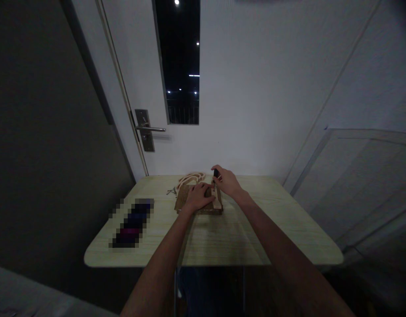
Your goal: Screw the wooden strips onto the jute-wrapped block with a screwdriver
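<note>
My left hand [199, 198] lies flat with its fingers stretched out, pressing on a flat brown board-like block [182, 200]. My right hand [227, 181] is closed around a small tool with a black handle [216, 172], held upright. The tool's lower end points down at a pale, leather-like strip [217, 201] along the block's right side; whether it touches cannot be made out. Behind the block a coiled beige strap [191, 177] rests on the table. Small metallic-looking pieces [171, 191] lie by the block's left edge.
The light wood-grain table [256, 246] has rounded front corners. A dark, pixelated object [132, 224] lies on its left part. Against the table's back edge stands a white door with a metal handle [150, 129] and a narrow window. Walls close in on both sides.
</note>
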The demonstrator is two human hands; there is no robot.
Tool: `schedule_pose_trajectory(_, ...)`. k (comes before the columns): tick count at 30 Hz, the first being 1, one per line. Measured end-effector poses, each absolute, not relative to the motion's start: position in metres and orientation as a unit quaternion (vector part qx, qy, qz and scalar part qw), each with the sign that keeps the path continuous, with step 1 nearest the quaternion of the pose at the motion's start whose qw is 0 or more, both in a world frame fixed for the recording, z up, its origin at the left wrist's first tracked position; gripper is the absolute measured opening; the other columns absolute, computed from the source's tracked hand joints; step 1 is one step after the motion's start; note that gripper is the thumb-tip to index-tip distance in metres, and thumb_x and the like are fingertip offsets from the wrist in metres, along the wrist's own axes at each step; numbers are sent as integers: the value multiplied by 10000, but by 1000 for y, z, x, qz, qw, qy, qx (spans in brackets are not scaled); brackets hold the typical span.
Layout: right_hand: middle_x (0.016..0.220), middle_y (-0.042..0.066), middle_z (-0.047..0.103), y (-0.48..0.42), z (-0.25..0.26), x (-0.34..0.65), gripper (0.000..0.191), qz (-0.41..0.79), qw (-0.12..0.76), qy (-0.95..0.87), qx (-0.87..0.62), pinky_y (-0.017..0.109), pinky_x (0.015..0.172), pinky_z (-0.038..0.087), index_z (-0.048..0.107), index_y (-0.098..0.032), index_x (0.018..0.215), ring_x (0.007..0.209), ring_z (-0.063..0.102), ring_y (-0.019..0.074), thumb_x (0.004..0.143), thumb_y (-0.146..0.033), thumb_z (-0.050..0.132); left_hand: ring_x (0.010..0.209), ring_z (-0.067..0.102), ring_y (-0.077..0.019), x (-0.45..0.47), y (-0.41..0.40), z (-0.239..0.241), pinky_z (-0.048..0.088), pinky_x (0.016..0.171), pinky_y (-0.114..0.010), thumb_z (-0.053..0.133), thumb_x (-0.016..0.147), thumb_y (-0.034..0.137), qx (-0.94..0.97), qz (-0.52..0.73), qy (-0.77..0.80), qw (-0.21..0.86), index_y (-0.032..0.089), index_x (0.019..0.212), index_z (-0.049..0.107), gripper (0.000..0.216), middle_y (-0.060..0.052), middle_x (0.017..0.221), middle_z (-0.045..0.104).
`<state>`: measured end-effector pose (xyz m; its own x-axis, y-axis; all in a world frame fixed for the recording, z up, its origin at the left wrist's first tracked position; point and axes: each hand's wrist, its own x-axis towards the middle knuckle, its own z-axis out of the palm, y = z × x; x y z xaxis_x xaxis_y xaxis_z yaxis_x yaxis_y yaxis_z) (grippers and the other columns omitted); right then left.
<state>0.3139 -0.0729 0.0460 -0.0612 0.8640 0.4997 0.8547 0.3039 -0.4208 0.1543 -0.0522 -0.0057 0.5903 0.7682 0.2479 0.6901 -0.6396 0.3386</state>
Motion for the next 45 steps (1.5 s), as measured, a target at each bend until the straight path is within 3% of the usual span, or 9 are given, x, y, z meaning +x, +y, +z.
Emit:
schedule_pose_trajectory(7,757,10,612,-74,41,316,212,-38,338,-727,-596,251,646,387,565,-204,1022,658,525,141,813,-175,563,1238,465,-251,154,-53,-4,298,1083,-451,570,845,430,884,190,412,111,281,1256,527,440,-41,1316,528)
schedule_pose_trajectory(14,795,30,640,-75,42,315,386,2,327,-739,-589,253,640,393,500,-192,1155,665,556,150,781,-100,496,1256,456,-261,154,-53,-4,298,1091,-455,584,837,426,885,193,409,109,270,1272,513,467,-49,1323,522)
schedule_pose_trajectory(19,759,20,634,-75,45,315,393,-9,302,-742,-599,249,604,354,480,-202,1184,630,548,151,802,-111,492,1247,463,-262,154,-54,-3,309,1086,-450,583,836,420,885,188,413,107,255,1254,528,452,-51,1306,532)
schedule_pose_trajectory(26,877,59,648,-80,51,310,170,-35,254,-732,-631,245,599,311,495,-194,1027,721,554,156,859,-214,504,1267,444,-259,154,-55,-1,285,1092,-467,555,852,436,887,178,412,109,263,1272,514,456,-50,1331,519)
schedule_pose_trajectory(30,878,69,650,-83,54,310,259,-15,228,-722,-653,241,561,290,447,-189,1081,698,557,159,839,-245,519,1264,446,-260,155,-54,-3,290,1088,-459,556,851,444,886,176,418,102,250,1283,505,477,-65,1338,515)
schedule_pose_trajectory(37,799,70,643,-84,59,308,378,23,209,-742,-637,242,576,319,394,-159,1148,663,550,158,785,-88,471,1252,455,-263,154,-52,-6,296,1085,-461,561,845,443,888,185,409,102,261,1289,498,485,-55,1323,521)
schedule_pose_trajectory(45,844,75,651,-85,58,309,339,1,229,-750,-620,248,623,356,409,-175,1118,729,583,169,801,-93,497,1253,453,-261,154,-54,-3,297,1084,-469,561,848,433,887,184,410,101,245,1260,521,455,-59,1317,524)
